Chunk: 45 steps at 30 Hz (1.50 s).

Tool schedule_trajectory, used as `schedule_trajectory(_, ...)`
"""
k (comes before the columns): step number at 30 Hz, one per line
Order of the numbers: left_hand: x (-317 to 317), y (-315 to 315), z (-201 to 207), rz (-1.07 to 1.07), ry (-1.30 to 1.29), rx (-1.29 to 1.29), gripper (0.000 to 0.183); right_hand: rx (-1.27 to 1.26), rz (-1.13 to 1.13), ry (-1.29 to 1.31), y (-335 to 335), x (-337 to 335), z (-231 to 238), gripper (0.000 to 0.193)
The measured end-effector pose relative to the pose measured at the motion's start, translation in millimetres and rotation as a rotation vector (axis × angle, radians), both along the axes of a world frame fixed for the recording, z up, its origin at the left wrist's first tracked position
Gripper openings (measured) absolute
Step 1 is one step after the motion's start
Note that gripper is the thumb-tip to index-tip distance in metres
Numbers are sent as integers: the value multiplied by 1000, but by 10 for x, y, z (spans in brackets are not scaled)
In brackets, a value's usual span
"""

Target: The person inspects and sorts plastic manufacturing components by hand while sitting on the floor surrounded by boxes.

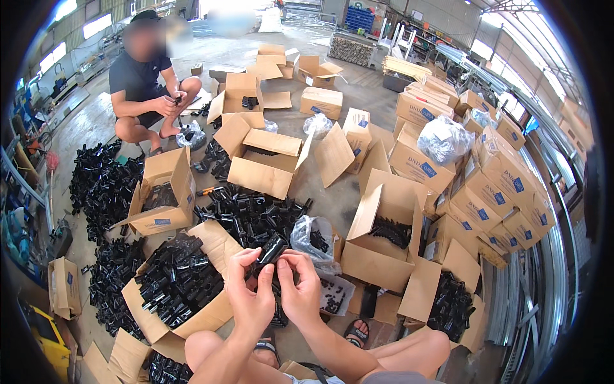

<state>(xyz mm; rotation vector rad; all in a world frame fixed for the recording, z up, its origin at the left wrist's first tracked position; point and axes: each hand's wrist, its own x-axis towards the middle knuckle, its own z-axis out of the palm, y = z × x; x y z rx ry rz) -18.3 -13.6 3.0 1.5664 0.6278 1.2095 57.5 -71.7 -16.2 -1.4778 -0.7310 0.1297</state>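
Between my two hands is a black tubular fitting [273, 248], glossy and tilted up to the right. My left hand [251, 291] is closed around its left side, thumb in front. The fingers of my right hand [299, 288] are pinched at its right, lower end; whether they also hold a smaller part is hidden. Just left of my hands, an open cardboard box [220, 312] brims with similar black fittings [176, 281]. Beyond my hands spreads a loose pile of black fittings [252, 214]. Close on the right lies a plastic-lined tray [342, 296] with small black pieces.
A person [144, 83] squats at the far left, handling a small black part. More black fittings [105, 185] cover the floor at left. Open boxes [262, 176] stand ahead, another box [377, 256] at right. Closed cartons [492, 185] are stacked farther right, beside long metal profiles [518, 320].
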Motion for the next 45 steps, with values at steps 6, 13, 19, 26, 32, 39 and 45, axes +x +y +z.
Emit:
schedule_trajectory(6, 22, -13, -33, -2, 48, 48, 25, 111, 86, 340, -4, -42, -94, 19)
schedule_trajectory(13, 16, 17, 5, 11, 12, -8, 25, 127, 88, 355, -23, -102, 9, 16)
schedule_trajectory(19, 28, 2, -44, 19, 39, -24, 26, 70, 109, 358, 15, -18, -118, 20)
schedule_trajectory(26, 19, -27, 40, -17, 20, -26, 26, 176, 165, 286, -23, -47, -147, 24)
schedule_trajectory(32, 2, -40, -4, -38, 31, -86, 26, 288, 104, 301, 12, -88, -60, 20)
schedule_trajectory(39, 36, -44, -1, -27, 41, -51, 25, 40, 110, 188, -30, 16, -102, 19)
schedule_trajectory(45, 39, -11, -47, -33, 70, 43, 25, 110, 91, 160, -19, -1, -141, 21)
